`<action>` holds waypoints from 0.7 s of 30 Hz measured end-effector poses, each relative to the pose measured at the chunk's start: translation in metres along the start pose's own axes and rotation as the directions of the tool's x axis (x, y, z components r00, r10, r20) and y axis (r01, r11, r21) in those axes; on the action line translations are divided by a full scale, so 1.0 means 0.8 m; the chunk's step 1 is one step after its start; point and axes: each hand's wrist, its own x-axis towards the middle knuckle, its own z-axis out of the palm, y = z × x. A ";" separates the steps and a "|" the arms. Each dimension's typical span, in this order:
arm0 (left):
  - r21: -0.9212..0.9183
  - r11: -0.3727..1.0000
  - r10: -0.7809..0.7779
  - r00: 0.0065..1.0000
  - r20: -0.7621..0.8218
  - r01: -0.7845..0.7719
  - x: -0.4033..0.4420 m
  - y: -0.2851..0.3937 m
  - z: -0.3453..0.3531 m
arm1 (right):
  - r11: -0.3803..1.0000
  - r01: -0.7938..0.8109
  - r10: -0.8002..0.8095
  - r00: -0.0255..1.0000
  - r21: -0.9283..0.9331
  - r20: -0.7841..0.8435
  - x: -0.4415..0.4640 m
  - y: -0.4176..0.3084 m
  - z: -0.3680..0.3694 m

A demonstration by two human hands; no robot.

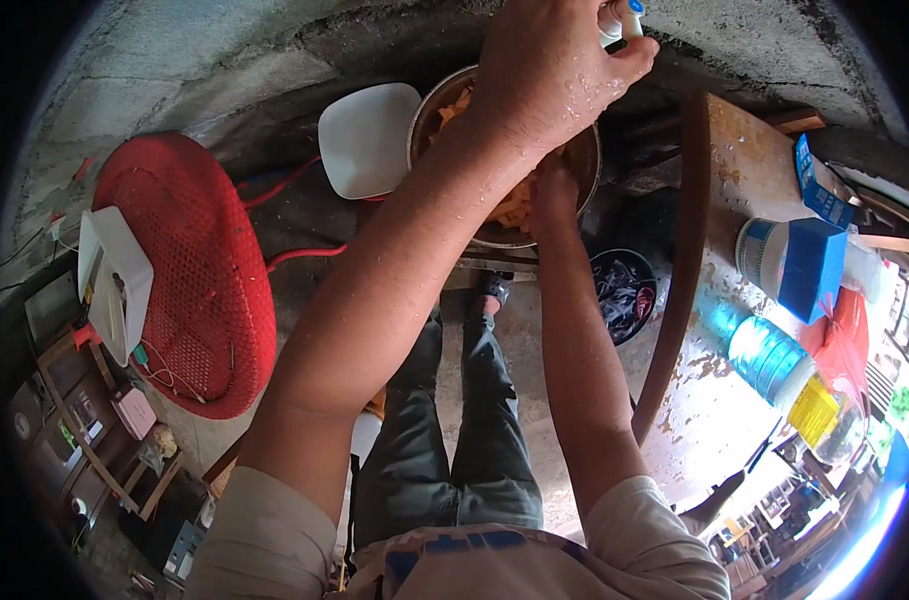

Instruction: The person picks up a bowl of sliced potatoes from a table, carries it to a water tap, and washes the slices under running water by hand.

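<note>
Water drops cover my left hand (559, 70), which reaches forward over the pot with its fingers closed round a white object with a blue tip (620, 20) at the top of the view. Below it, my right hand (554, 185) is down inside the round metal pot (591, 200), its fingers hidden by my left hand and the contents. Orange pieces (514, 208) lie in the pot, beside my right hand.
A white square tub (369, 140) stands left of the pot. Farther left is a red woven basket (199, 300) with a white tray (124, 270). On the right, a worn table (714, 260) bears a blue box (812, 270) and a water bottle (764, 352). A dark bucket (624, 295) stands beside it.
</note>
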 end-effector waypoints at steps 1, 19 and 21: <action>-0.082 0.996 -0.041 0.998 0.042 0.044 -0.001 0.000 -0.003 | 0.999 0.013 -0.013 1.000 -0.041 -0.011 -0.003 -0.002 0.001; -0.465 0.246 -0.936 0.333 0.113 0.850 -0.224 -0.285 0.114 | 0.876 -0.218 0.279 0.956 -0.430 0.084 0.175 0.021 -0.041; -0.569 0.169 -0.903 0.357 0.237 0.805 -0.214 -0.267 0.108 | 0.938 -0.114 0.173 0.972 -0.328 0.157 0.168 0.027 -0.032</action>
